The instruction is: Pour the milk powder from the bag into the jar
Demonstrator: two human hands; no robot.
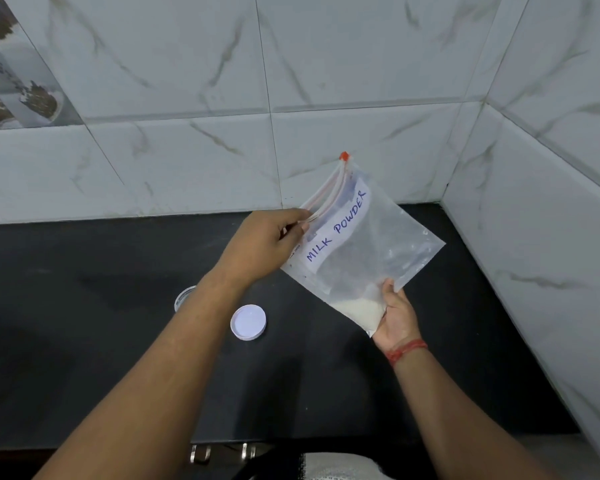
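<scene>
Head view: bag (364,251) labelled MILK POWDER, held tilted above the counter (84,341), right of centre.
Left hand (260,247): fingers curled, pinching the bag's zip edge.
Right hand (395,317): gripping the bag's lower corner, thumb in front.
Jar (184,297): centre-left, mostly hidden behind the left forearm.

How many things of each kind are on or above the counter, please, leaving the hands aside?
Bag: 1
Lid: 1
Jar, only partly in view: 1
Total: 3
</scene>
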